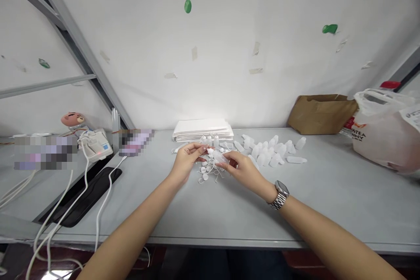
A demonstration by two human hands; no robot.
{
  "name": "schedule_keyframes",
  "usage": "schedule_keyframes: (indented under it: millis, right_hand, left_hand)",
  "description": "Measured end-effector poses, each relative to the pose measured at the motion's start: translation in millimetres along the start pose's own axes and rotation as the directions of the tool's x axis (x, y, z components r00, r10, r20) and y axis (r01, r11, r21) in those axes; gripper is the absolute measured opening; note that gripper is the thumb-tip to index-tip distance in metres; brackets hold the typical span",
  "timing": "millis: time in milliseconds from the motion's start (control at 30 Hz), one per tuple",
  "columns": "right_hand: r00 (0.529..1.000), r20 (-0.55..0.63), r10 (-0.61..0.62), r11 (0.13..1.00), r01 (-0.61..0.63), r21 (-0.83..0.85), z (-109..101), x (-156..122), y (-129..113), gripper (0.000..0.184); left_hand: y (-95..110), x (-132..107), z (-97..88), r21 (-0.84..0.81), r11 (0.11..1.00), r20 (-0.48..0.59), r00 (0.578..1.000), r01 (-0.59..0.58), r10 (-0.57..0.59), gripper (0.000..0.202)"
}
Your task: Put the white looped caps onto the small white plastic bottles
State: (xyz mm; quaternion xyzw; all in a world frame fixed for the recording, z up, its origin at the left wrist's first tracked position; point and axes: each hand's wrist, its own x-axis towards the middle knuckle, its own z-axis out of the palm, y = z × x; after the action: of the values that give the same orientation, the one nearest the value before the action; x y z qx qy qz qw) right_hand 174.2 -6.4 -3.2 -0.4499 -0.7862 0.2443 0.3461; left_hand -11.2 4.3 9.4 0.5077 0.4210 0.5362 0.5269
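Note:
A small translucent squeeze bottle (pixel 218 156) is held tilted above the table between my two hands. My right hand (pixel 243 169) grips its body with thumb and fingers. At the white tip end, the fingers of my left hand (pixel 187 159) are pinched together on what looks like the cap; the exact contact is too small to make out. Beneath the hands lies a loose pile of white caps (pixel 205 176) with thin straps. Several capless-looking bottles (pixel 267 152) lie heaped to the right of my right hand. A few bottles (pixel 210 141) stand upright just behind my hands.
A stack of white sheets or boards (pixel 201 128) rests against the wall. At right are a brown paper bag (pixel 321 113) and a white plastic bag (pixel 383 135). Leftward lie a phone (pixel 134 141), a black pad (pixel 88 197), a power strip (pixel 96 145) and white cables (pixel 104 203).

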Motion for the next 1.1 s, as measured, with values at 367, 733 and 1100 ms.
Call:
schedule_keyframes:
  millis: [367, 733, 1100]
  right_hand:
    - [0.999, -0.017, -0.035, 0.997, 0.034, -0.072, -0.6, -1.0, -0.9, 0.027]
    - [0.999, 0.012, 0.047, 0.988, -0.048, 0.149, 1.9, 0.0, -7.8, 0.023]
    - [0.941, -0.195, -0.275, 0.953, 0.240, -0.185, 6.6, -8.9, -5.1, 0.028]
  left_hand:
    - [1.4, -1.8, 8.2, 0.090, 0.995, -0.034, 0.998, -0.053, 0.056, 0.023]
    - [-5.3, -0.9, 5.7, -0.050, 0.999, 0.009, 1.000, 0.017, -0.017, 0.027]
    - [-8.8, -4.4, 14.7, -0.164, 0.986, -0.094, 0.995, 0.001, -0.017, 0.026]
